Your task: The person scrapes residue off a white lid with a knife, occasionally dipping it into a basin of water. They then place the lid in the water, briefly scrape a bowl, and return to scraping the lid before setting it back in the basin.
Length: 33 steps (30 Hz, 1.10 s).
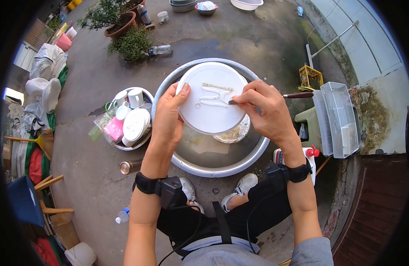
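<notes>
Big round metal basin (257, 153) sits on the concrete floor (240, 35), shiny steel, wide rim. Around the basin the floor is bare on the far side; on its left a smaller bowl of white cups and lids (132, 119) almost touches the rim, on its right a clear plastic box (342, 117) and a green stool (308, 119) crowd close. Potted plants (124, 33) stand well beyond the basin, far left. A small plastic bottle (160, 50) lies just past the basin's far rim.

White round plastic lid (209, 115) is held above the basin, flat face up toward the camera, smooth, with raised curved ridges in the middle. It covers the basin's far half; a pale foil-like dish (235, 133) shows under its near edge.

Left hand (169, 117) grips the lid's left edge, thumb on top, fingers curled underneath, wrist straight, black strap on the forearm. Right hand (269, 111) is closed around a knife (297, 95) with a dark wooden handle sticking out right; the blade tip rests on the lid's face near the ridges. Right wrist bent inward over the basin's right rim.

Two white sneakers (240, 186) stand just at the basin's near rim.
</notes>
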Motion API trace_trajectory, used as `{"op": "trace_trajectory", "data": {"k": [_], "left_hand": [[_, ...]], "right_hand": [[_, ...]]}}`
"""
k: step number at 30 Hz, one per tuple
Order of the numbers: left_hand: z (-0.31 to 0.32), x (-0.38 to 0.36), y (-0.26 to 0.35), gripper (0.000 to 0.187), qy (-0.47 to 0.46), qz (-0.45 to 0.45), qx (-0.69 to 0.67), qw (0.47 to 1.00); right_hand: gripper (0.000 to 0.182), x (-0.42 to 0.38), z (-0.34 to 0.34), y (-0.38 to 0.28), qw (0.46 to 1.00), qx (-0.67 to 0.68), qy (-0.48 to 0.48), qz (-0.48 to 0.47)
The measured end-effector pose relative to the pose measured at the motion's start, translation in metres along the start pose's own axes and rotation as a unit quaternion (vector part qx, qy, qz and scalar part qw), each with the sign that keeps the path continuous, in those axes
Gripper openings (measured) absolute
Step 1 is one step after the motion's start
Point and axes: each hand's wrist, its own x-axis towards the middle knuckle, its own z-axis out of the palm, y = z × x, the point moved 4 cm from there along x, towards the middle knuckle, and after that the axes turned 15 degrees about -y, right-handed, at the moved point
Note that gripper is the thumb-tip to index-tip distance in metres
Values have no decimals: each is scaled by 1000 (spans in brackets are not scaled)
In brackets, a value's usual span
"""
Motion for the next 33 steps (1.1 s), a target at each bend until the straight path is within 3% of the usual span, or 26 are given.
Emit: {"op": "trace_trajectory", "data": {"k": [8, 10, 14, 22, 33], "left_hand": [[-3, 0, 0, 38, 20, -8, -22, 1000], [2, 0, -2, 51, -23, -24, -25, 999], [13, -2, -4, 53, -57, -50, -47, 996], [21, -2, -8, 50, -28, 11, -158, 987], [26, -3, -19, 52, -30, 31, -151, 988]], "right_hand": [[9, -2, 14, 7, 994, 60, 61, 73], [9, 0, 18, 6, 991, 77, 70, 88], [11, 1, 19, 3, 989, 80, 76, 94], [14, 1, 22, 1, 985, 72, 78, 138], [12, 1, 27, 4, 980, 88, 111, 141]]}}
